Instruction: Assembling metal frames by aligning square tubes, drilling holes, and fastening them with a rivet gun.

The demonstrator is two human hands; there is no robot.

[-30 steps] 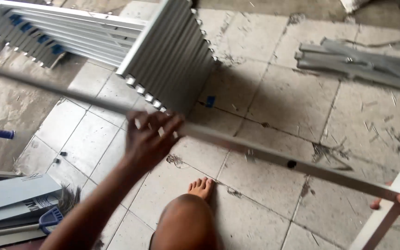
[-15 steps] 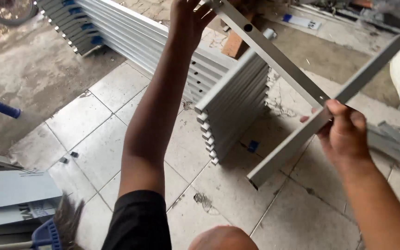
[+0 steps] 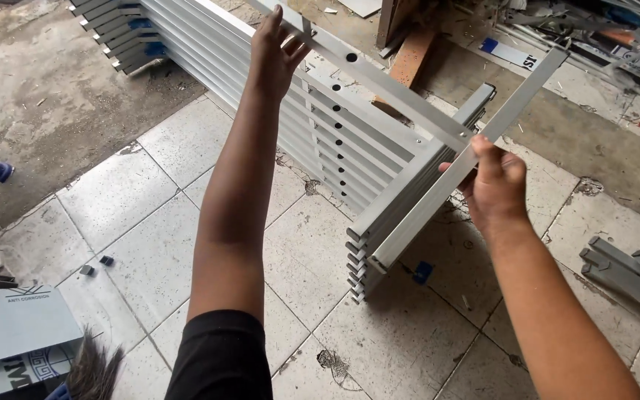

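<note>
Fingers of left hand and right hand both clamped around grey metal frame.

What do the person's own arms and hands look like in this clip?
Both hands, the left hand and the right hand, are bare: no gloves, rings or watch visible. The forearms are uncovered. A black short sleeve covers the left upper arm; the right arm's sleeve is out of frame.
</note>
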